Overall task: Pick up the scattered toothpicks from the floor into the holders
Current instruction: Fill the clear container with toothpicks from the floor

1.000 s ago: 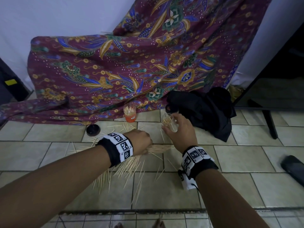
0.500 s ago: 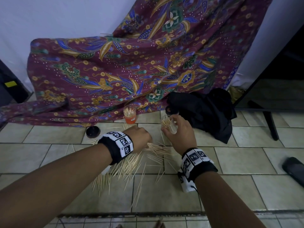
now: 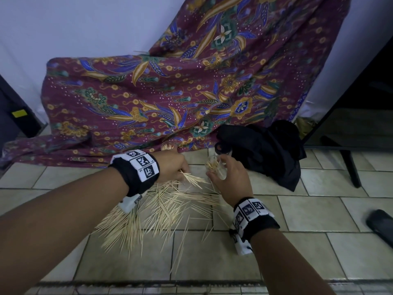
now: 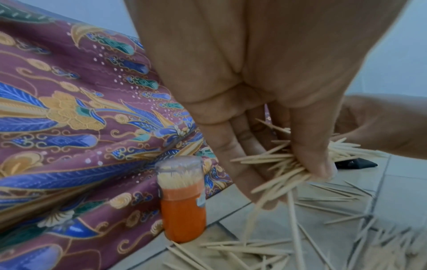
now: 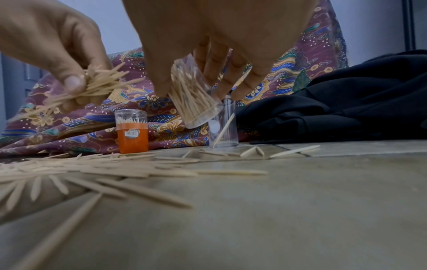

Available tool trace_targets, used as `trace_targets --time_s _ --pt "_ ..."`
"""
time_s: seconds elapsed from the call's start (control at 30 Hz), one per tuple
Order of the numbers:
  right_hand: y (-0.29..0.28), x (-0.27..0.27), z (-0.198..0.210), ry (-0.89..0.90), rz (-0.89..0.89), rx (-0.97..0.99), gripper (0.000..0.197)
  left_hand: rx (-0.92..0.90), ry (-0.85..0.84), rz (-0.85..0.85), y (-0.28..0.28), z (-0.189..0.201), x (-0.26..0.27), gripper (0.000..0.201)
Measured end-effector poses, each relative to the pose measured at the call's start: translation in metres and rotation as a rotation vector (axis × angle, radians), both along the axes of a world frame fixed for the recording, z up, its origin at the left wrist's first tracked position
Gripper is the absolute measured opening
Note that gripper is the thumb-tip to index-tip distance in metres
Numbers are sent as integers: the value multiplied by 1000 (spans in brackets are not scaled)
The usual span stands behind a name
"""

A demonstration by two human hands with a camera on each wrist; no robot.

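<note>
Many toothpicks (image 3: 161, 207) lie scattered on the tiled floor (image 3: 297, 213) between my arms. My left hand (image 3: 176, 167) pinches a bunch of toothpicks (image 4: 279, 169) just above the pile, its points fanning toward the right. My right hand (image 3: 229, 177) grips a clear holder (image 5: 194, 96), tilted and part full of toothpicks, lifted off the floor. An orange holder (image 5: 133, 133), full of toothpicks under a clear cap, stands upright against the cloth. Another clear holder (image 5: 225, 127) stands behind my right hand with one toothpick leaning in it.
A patterned maroon cloth (image 3: 170, 92) drapes down onto the floor at the back. A black garment (image 3: 270, 150) lies heaped at the right. A dark furniture leg (image 3: 350, 167) and a dark object (image 3: 380, 224) sit at the far right. A floor grate (image 3: 148, 286) runs along the near edge.
My left hand has risen off the pile and moved forward with a bunch of toothpicks pinched in it. My right hand kept hold of the clear holder.
</note>
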State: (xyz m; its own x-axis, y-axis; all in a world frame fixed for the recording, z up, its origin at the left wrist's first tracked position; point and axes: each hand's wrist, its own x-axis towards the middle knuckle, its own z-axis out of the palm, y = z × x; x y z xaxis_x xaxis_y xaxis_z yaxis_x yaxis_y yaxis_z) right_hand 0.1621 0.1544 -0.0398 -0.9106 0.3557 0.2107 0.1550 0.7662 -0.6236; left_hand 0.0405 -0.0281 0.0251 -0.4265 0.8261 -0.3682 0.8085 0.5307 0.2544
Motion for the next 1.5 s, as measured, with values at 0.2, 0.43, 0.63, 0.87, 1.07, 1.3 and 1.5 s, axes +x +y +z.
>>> trace_targets --time_s 0.2,0.43,0.63,0.87,1.07,1.3,1.5 --pt "-2 1 3 -22 6 11 51 33 -20 2 -10 18 -14 17" --pt "-4 1 3 -26 23 24 49 57 7 79 -7 37 -24 13" --pt "-5 2 5 -42 44 17 48 63 80 37 4 50 -26 15" --pt "-5 0 4 -40 63 14 47 -47 135 -51 33 46 -18 19" --pt "-5 -1 3 -17 73 27 46 -137 178 -105 54 50 -11 20" --pt "-4 -2 3 -11 72 50 47 -248 209 -131 77 56 -4 18" --pt "-4 -3 0 -29 75 65 49 -254 276 -143 86 58 -4 35"
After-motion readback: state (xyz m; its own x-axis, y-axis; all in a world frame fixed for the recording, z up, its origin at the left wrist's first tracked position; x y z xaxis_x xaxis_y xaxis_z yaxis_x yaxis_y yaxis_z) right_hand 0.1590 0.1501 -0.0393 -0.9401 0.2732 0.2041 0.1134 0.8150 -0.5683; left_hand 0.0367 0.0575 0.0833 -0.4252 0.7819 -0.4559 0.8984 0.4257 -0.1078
